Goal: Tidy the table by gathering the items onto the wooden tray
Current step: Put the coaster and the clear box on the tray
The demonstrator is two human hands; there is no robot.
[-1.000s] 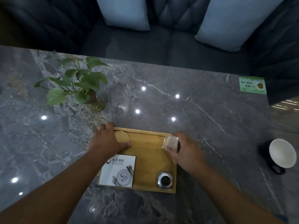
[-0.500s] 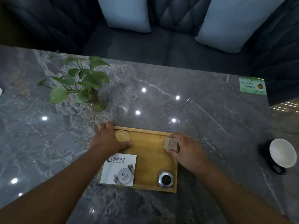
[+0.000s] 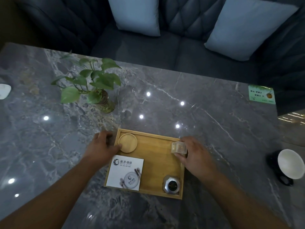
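A wooden tray point(image 3: 155, 156) lies on the grey marble table in front of me. A round wooden coaster point(image 3: 128, 142) sits in its far left corner, a white printed card point(image 3: 125, 174) at the near left, a small metal jar point(image 3: 171, 186) at the near right. My right hand point(image 3: 196, 156) grips a small clear plastic box point(image 3: 178, 147) standing in the tray's far right corner. At the tray's left edge rests my left hand point(image 3: 103, 148), its thumb touching the coaster's rim and its fingers curled on the table.
A potted green plant point(image 3: 94, 87) stands behind the tray to the left. A black cup with a white inside point(image 3: 290, 164) sits at the right. A green card point(image 3: 261, 94) lies at the far right corner, a white object point(image 3: 4, 90) at the left edge. A sofa with cushions lies beyond.
My left hand has slid off the coaster to the tray's left edge, leaving the coaster uncovered. My right hand has lowered the clear box onto the tray's far right corner.
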